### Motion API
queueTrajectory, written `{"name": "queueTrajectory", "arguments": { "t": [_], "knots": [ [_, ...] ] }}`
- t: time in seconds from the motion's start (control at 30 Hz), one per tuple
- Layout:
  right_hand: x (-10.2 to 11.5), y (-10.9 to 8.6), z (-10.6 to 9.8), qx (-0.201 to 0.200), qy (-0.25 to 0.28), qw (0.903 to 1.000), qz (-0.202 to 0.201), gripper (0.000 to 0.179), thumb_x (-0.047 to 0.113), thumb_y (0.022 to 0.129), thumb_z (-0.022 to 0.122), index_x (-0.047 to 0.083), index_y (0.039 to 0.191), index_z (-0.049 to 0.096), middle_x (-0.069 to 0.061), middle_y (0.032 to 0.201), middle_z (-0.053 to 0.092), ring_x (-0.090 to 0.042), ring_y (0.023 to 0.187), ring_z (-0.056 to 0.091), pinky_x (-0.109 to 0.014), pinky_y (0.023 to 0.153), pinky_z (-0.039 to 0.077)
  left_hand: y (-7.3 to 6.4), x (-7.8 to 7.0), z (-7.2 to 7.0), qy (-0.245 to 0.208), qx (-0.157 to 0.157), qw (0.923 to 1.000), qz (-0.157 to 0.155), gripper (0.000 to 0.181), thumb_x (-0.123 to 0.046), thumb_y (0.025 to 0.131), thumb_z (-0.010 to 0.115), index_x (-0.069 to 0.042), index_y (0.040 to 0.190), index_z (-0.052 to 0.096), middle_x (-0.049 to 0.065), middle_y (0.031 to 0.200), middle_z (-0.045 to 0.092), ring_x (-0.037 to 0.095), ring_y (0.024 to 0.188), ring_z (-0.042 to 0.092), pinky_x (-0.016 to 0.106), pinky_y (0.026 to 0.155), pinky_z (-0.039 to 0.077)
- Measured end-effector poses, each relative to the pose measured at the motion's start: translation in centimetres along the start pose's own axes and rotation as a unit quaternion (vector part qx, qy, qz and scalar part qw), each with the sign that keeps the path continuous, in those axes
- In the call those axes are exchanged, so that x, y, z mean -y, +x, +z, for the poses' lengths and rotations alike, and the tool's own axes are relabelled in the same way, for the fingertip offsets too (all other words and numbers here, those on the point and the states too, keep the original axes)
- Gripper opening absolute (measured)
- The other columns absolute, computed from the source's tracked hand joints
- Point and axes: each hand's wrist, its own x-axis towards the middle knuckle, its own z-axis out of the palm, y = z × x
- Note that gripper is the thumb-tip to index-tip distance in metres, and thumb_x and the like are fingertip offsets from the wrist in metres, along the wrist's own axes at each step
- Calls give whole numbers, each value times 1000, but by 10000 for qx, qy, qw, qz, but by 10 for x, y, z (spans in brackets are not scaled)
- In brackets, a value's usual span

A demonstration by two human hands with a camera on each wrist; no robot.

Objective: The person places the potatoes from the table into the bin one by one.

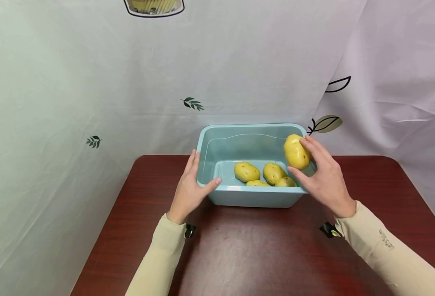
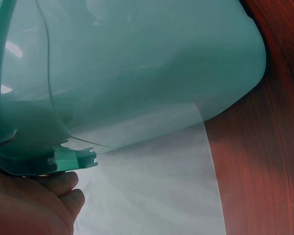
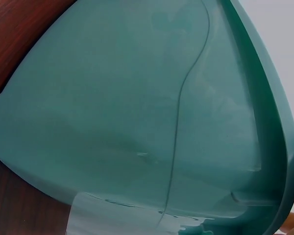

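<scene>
A yellow potato [image 1: 296, 152] is pinched between the thumb and fingers of my right hand [image 1: 326, 176], above the right end of a light blue plastic bin [image 1: 254, 197]. My left hand [image 1: 191, 189] holds the bin's front left corner, with the thumb over the front rim and the fingers along the left side. In the left wrist view, its fingertips [image 2: 71, 188] curl beneath the rim. Several potatoes lie inside the bin, among them one potato [image 1: 247, 172] near the middle and another potato [image 1: 273, 172] to its right. The front wall partly hides the nearest ones.
The bin stands at the back of a dark red-brown wooden table [image 1: 232, 250]. Behind it hangs a pale cloth [image 1: 254, 61] printed with leaves, which also runs down the left side. Dark straps [image 1: 328, 230] show at both wrists, by the cream sleeves.
</scene>
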Motion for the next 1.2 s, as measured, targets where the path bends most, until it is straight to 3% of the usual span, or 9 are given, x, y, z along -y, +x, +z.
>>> {"name": "queueTrajectory", "arguments": {
  "t": [0.1,0.17,0.7,1.2],
  "knots": [
    [1,0,0,102,-13,9999,55,82,16,75,89,14,148,52,-12,152,46,-35,135,47,-54,100,45,0,0,0,-10,12,10000,-23,103,-65,86,68,-13,161,21,-9,167,9,20,150,23,53,112,34],
    [1,0,0,180,-2,9998,92,81,16,76,89,14,148,52,-12,153,46,-35,137,46,-59,98,44,0,0,0,-20,12,10000,-31,103,-65,86,68,-13,161,21,-10,167,8,20,150,23,53,112,35],
    [-2,-1,3,352,-131,9992,111,72,21,76,88,7,140,58,-15,147,51,-37,133,48,-59,99,43,0,0,1,-63,9,10000,-42,103,-64,86,69,-13,161,21,-11,167,8,20,151,22,54,113,33],
    [-5,-2,4,200,-47,9997,101,55,17,80,83,5,129,65,-14,143,56,-38,132,50,-57,103,41,0,-1,1,-67,6,10000,-45,102,-64,86,69,-13,161,21,-12,167,7,20,151,22,53,113,34]
  ]
}}
